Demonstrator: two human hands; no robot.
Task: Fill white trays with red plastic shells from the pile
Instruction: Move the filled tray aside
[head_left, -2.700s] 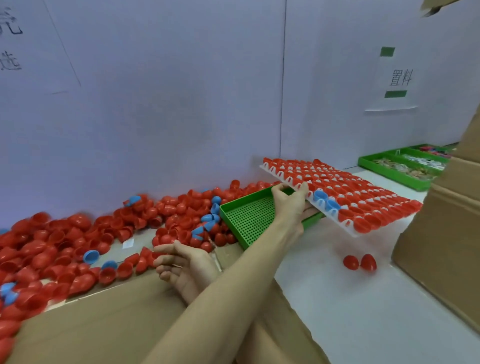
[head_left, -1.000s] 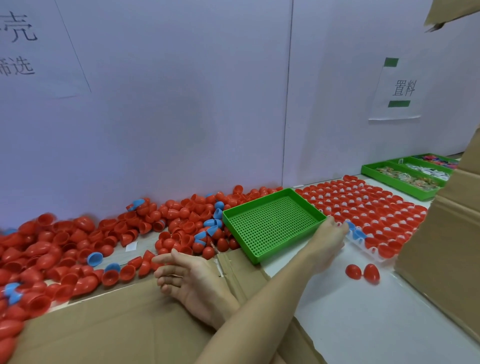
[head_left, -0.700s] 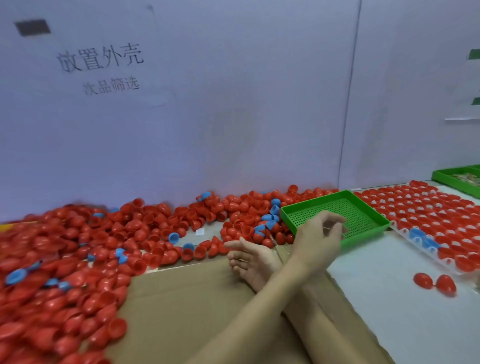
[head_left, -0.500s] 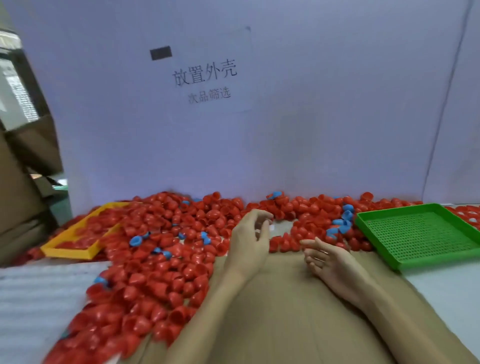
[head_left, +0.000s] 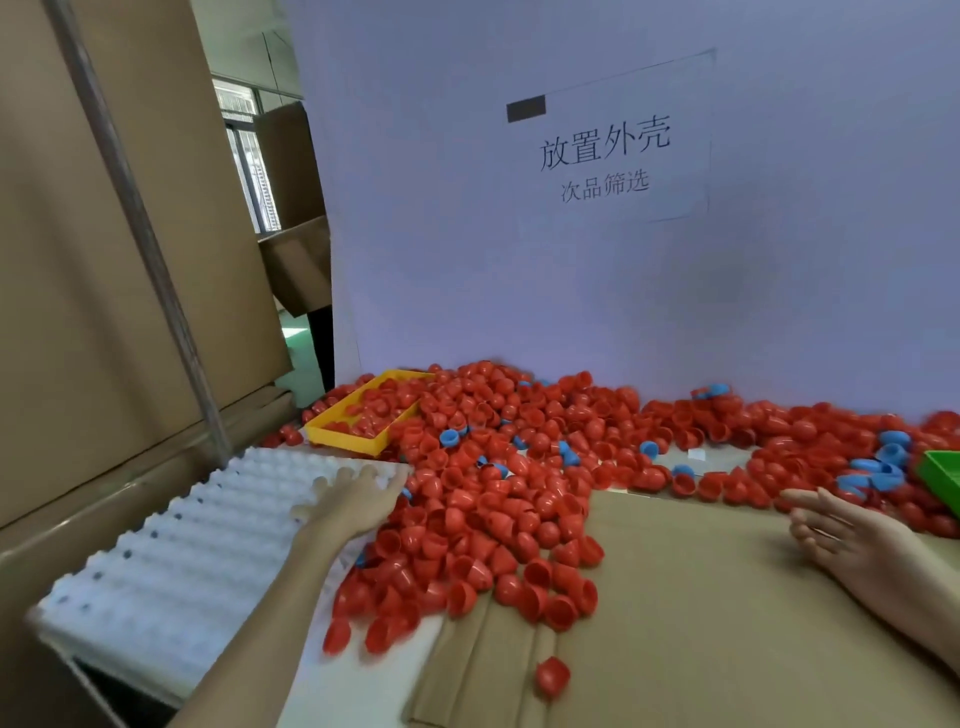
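In the head view, the left hand (head_left: 349, 503) lies with its fingers spread and straight on the far right corner of the white tray (head_left: 171, 556), which sits at the near left beside a big cardboard box (head_left: 78, 260). The right hand (head_left: 852, 540) rests palm up on the brown cardboard sheet (head_left: 701, 623) at the right, fingers relaxed, holding nothing. The pile of red shells (head_left: 498, 467), mixed with some blue shells (head_left: 883, 462), spreads along the far wall between both hands, partly covering a yellow tray (head_left: 358, 434).

Pale partition wall (head_left: 519, 260), paper sign (head_left: 608, 150), cardboard boxes (head_left: 78, 260), barred window (head_left: 249, 156)
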